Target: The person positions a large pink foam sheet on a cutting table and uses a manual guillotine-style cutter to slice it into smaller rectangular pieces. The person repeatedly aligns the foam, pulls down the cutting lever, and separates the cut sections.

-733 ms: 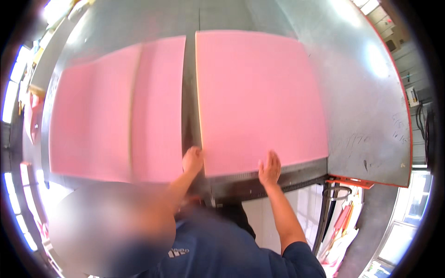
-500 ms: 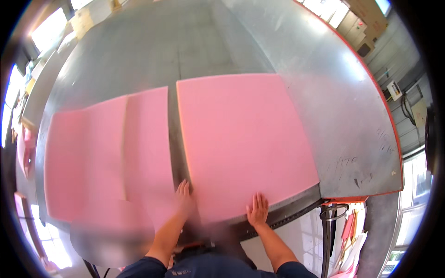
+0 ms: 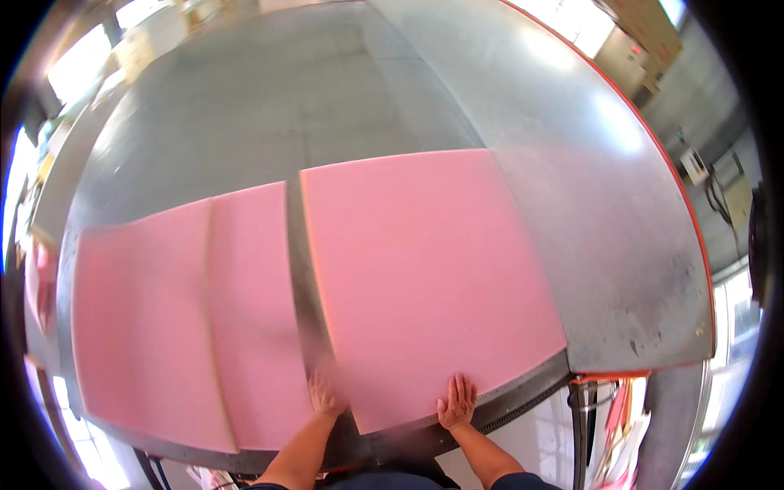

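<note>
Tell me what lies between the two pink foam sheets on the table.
Head view: between the right pink foam sheet and the left pink foam sheet runs only a narrow strip of bare grey metal table; the left hand rests at its near end.

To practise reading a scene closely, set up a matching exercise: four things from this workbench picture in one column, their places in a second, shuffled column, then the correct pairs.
Things:
1. left hand
2. right hand
3. large pink foam sheet
4. red edge strip

Places:
A. along the metal table's right rim
B. right of the gap between the sheets
C. flat on the large sheet's near edge
D. at the near end of the gap

Pairs: 1-D, 2-C, 3-B, 4-A
</note>
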A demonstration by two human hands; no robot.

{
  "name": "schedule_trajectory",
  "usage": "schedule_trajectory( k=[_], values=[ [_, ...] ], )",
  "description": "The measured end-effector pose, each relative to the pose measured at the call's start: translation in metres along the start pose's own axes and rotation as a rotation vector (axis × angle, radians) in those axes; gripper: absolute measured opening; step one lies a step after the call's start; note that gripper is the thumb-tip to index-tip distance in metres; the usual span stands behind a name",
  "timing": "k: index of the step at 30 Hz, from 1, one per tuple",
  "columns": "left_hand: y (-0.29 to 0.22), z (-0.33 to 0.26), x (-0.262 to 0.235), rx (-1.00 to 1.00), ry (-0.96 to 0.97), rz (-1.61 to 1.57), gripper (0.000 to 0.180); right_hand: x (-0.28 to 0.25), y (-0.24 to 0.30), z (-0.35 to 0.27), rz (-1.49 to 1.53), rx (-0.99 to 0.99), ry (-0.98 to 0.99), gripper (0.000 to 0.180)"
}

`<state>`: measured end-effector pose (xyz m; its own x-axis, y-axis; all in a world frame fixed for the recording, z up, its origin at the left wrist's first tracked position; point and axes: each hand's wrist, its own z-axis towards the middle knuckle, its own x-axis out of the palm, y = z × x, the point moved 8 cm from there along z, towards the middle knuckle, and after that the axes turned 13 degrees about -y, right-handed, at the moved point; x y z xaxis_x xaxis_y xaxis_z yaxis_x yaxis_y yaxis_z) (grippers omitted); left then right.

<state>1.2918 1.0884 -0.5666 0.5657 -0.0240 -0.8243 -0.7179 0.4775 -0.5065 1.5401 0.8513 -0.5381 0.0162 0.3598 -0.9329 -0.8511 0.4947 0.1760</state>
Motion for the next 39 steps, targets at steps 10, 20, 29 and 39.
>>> schedule_trajectory(
  k=[10,20,29,39],
  values=[
    [-0.001,-0.019,0.001,0.059,-0.047,-0.052,0.048,-0.007,-0.007,-0.029,-0.036,0.002,0.016,0.070],
    [-0.018,-0.013,-0.007,0.077,-0.122,-0.023,0.045,-0.018,-0.009,-0.014,-0.041,-0.089,-0.083,0.065],
    [-0.010,-0.008,-0.008,0.084,-0.153,-0.056,0.045,-0.011,-0.002,-0.014,-0.043,-0.080,-0.105,0.064],
    [-0.012,-0.009,-0.012,0.134,-0.213,0.002,0.042,-0.011,0.000,-0.014,-0.047,-0.099,-0.120,0.064]
  ],
)
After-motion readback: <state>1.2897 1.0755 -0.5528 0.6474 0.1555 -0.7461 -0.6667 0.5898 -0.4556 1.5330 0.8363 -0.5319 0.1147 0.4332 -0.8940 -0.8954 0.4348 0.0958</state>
